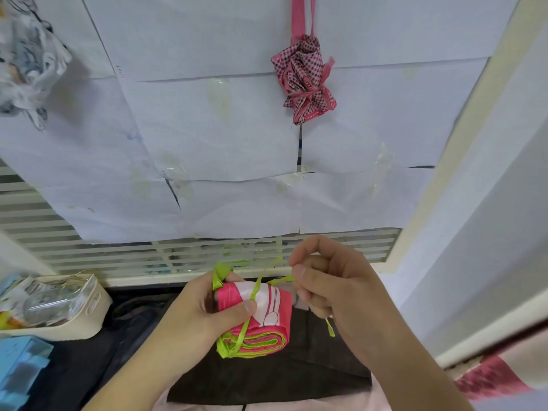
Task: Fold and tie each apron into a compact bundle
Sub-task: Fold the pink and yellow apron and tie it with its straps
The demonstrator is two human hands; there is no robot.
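Note:
A pink apron with lime-green trim point(267, 324) is folded into a small thick bundle and held up in front of me. My left hand point(207, 307) grips the bundle, its thumb pressing a lime-green tie string point(255, 289) against the top face. The string wraps down around the bundle's front edge. My right hand point(326, 286) pinches the string's free end just right of the bundle, and a short tail hangs below its fingers. A pink checked apron bundle point(305, 78) hangs tied on the wall above by its pink strap.
A cream basket point(74, 318) with clear packets sits at the left, a blue box point(20, 369) below it. Dark cloth point(267, 378) covers the surface under my hands. Paper sheets cover the wall above a slatted panel point(89, 247). A plastic bag point(26, 69) hangs top left.

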